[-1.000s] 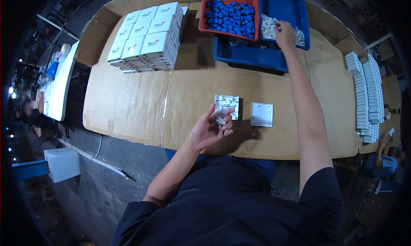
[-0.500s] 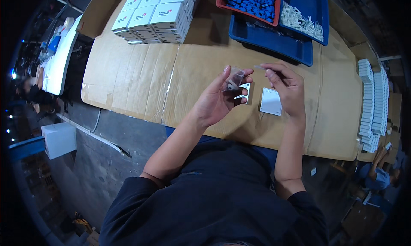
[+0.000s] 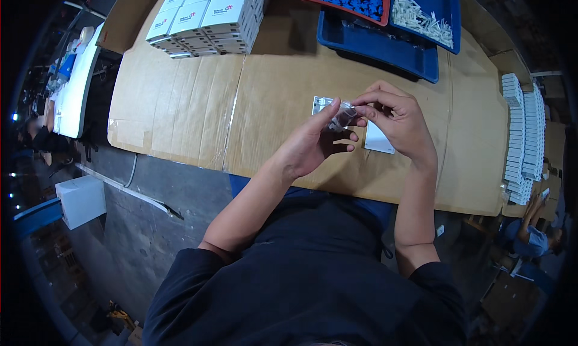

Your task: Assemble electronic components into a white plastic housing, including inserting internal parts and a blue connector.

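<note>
My left hand (image 3: pixel 318 138) holds a small clear plastic bag (image 3: pixel 342 118) with little dark and pale pieces in it, pinched between thumb and fingers. My right hand (image 3: pixel 394 114) is closed at the bag's right edge, fingertips and thumb pressed together there. Beneath the right hand a white square plate (image 3: pixel 379 141) lies on the cardboard-covered table (image 3: pixel 283 87), partly covered. Another white square piece (image 3: pixel 320 103), with some detail inside, shows behind my left thumb; most of it is hidden.
Stacked white boxes (image 3: pixel 205 21) stand at the far left. At the back right are a red tray (image 3: pixel 343 10) of blue pieces, a blue tray (image 3: pixel 454 39) of white plugs and another blue tray (image 3: pixel 373 45). White stacks (image 3: pixel 522 141) line the right, near another person (image 3: pixel 533 234).
My right hand has moved left and down to the bag, closing the gap between the hands. My left hand has shifted slightly right, and the view has moved a little.
</note>
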Available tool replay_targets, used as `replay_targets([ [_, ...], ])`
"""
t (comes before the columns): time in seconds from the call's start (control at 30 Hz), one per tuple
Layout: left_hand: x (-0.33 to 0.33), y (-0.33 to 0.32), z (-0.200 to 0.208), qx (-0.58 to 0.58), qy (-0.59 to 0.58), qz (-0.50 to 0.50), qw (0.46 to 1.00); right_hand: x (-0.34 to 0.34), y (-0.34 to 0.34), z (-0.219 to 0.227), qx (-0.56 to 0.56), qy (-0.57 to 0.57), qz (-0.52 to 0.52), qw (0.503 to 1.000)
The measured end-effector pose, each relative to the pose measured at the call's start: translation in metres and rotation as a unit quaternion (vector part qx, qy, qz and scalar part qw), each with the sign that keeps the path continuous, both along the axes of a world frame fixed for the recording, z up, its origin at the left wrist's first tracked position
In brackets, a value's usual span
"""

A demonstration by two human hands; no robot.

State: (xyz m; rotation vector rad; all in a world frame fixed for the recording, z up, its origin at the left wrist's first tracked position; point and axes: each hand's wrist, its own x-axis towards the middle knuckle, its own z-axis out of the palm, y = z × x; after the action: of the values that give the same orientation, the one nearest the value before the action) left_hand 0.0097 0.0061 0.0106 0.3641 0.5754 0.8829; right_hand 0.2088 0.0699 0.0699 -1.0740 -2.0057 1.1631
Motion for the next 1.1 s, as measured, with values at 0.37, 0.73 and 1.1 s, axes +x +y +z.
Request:
replay_targets([
  [0.37, -0.005, 0.000, -0.010, -0.036, -0.049, -0.008, 0.998, -0.009, 0.006, -0.010, -0.126, -0.023, 0.000, 0.992],
  [0.73, -0.008, -0.004, -0.017, -0.033, -0.060, -0.003, 0.998, -0.004, 0.014, -0.007, -0.079, -0.021, 0.142, 0.987],
  [1.1, -0.008, -0.011, -0.007, 0.192, 0.230, 0.033, 0.954, -0.001, 0.006, -0.008, -0.107, 0.021, 0.075, 0.991],
])
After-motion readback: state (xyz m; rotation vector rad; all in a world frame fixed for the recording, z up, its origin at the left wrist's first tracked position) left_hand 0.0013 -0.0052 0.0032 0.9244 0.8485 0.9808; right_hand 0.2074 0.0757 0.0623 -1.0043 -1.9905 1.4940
